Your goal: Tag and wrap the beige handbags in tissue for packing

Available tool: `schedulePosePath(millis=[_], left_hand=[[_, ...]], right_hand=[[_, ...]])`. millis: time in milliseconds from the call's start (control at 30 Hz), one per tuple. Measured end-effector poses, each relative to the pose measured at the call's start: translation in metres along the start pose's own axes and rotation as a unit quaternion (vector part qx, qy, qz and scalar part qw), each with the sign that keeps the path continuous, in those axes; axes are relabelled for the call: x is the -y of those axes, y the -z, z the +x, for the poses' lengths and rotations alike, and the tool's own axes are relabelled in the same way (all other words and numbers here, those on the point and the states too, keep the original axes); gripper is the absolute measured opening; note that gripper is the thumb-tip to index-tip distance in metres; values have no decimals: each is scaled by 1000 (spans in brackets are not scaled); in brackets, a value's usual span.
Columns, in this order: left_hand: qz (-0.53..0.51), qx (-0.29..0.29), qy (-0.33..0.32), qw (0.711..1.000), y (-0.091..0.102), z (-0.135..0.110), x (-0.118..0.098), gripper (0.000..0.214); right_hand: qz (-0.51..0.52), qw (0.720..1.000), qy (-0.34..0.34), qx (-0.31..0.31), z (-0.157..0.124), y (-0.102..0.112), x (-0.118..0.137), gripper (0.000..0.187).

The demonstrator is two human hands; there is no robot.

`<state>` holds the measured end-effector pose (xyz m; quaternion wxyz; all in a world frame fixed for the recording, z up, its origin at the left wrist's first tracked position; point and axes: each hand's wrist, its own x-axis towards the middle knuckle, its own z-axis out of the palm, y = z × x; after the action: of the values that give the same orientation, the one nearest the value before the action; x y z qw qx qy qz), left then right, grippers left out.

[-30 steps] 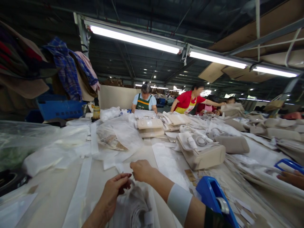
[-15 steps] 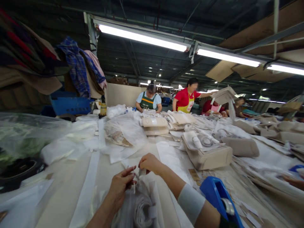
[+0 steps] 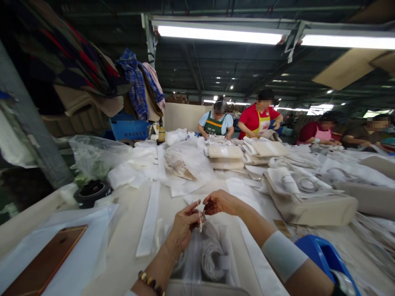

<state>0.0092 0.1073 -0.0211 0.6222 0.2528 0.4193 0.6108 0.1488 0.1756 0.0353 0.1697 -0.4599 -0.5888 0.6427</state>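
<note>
My left hand (image 3: 184, 225) is closed in a pinch on a thin white string (image 3: 200, 213) that hangs down from its fingertips. Just to its right, my right hand (image 3: 219, 202) has thumb and fingers pinched together near the string; whatever lies between them is too small to make out. Both hands are over a beige bag (image 3: 206, 287) close to my body. On the bag sits a rolled, wrapped strap (image 3: 212, 257) beside clear plastic and white padding.
A blue tape dispenser (image 3: 324, 259) stands at my right. Wrapped beige bags (image 3: 321, 205) are piled beyond it. At the left lie a phone (image 3: 46, 263) on white sheets and a black round object (image 3: 92, 192). Co-workers (image 3: 216, 119) work across the table.
My view has swung left, bringing the phone into sight. The right hand has drawn slightly away from the bag and its fingers are pinched higher; the left still holds the string.
</note>
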Motion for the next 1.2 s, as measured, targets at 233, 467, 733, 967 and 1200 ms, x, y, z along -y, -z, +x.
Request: schedulePosePath(millis=[233, 467, 733, 967, 1200], left_hand=[[-3, 4, -45, 999, 1, 0, 1, 53], [50, -78, -77, 993, 2, 2, 6, 59], [117, -96, -89, 984, 3, 7, 8, 52], [209, -96, -90, 969, 5, 5, 5, 39], [365, -98, -99, 921, 5, 7, 8, 19]], right_hand=[[-66, 994, 80, -22, 10, -7, -12, 10], [-221, 965, 134, -37, 19, -21, -11, 8], [-262, 948, 173, -58, 9, -29, -20, 10], [-192, 959, 205, -36, 10, -26, -36, 16], [-25, 983, 176, -42, 15, -25, -46, 27]])
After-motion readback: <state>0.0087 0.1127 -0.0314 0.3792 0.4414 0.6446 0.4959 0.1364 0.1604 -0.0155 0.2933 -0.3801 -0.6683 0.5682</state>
